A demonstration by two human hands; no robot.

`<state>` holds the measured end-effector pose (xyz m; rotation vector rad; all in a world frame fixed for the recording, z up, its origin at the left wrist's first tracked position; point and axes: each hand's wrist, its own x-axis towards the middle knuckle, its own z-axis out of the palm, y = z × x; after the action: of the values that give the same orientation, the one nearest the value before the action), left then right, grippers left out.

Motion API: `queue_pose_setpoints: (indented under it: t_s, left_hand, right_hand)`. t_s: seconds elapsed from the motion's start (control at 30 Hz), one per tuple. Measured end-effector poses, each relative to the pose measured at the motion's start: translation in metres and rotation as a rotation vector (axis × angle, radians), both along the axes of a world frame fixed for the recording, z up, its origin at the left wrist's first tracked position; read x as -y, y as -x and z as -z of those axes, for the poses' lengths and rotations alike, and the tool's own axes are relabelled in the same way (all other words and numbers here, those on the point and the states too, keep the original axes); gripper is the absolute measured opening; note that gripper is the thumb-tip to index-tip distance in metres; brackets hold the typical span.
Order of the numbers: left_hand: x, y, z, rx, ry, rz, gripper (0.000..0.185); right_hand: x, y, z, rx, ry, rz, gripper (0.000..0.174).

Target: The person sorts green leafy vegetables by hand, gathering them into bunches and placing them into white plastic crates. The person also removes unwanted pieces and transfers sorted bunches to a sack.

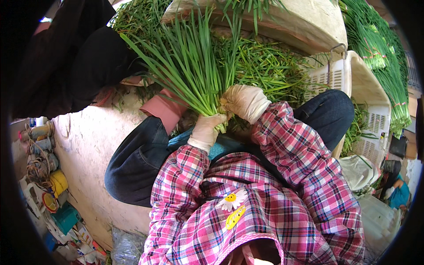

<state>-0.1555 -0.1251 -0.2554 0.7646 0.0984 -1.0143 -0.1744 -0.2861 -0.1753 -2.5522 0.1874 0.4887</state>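
A loose bunch of garlic chives (202,73) fans out above my lap, its long green leaves pointing away from me. My left hand (206,129), in a pale glove, is wrapped around the stems near their cut ends, which stick out below the fist. Against the right side of the same bunch, my right hand (243,101) has its fingers curled on the stems. Its glove is stained brown, and the fingertips are partly hidden. Behind both hands lies a heap of loose green leaves (271,66).
White plastic crates (331,74) stand at the right. Beyond them are stacked tied chive bundles (374,54). A pale sack-like surface (298,26) rises behind the heap. A person in dark clothing (96,63) is close at upper left. Assorted tools and cords (41,155) line the left side.
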Motion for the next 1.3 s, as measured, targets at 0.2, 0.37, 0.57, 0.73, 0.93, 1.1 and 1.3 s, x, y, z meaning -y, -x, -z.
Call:
queue_pose_setpoints:
  t_s: [0.2,0.37,0.57,0.73,0.93,1.1,1.3]
  left_hand:
    - [-0.004,-0.005,0.008,-0.027,-0.037,0.084,0.034]
    - [-0.003,-0.004,0.011,-0.076,-0.045,0.046,0.040]
    - [0.001,-0.008,0.014,-0.191,0.061,0.004,0.046]
    - [0.000,-0.007,0.025,-0.174,0.050,0.037,0.042]
    - [-0.002,0.001,0.030,-0.209,-0.144,0.087,0.027]
    - [-0.003,0.008,0.016,-0.125,-0.099,0.093,0.037]
    - [-0.009,0.013,-0.016,0.441,0.099,0.244,0.022]
  right_hand:
    - [0.011,0.007,-0.013,-0.082,-0.310,0.017,0.023]
    - [0.047,0.026,-0.046,0.299,-0.255,0.437,0.021]
    - [0.107,0.047,-0.028,1.280,-0.940,1.274,0.031]
    - [0.047,0.051,0.073,0.586,-1.920,1.167,0.038]
    - [-0.011,0.014,0.103,-0.259,-1.228,1.035,0.063]
    - [-0.028,0.025,0.063,-0.033,-1.005,0.837,0.060]
    - [-0.053,0.059,0.047,0.478,-0.828,0.602,0.037]
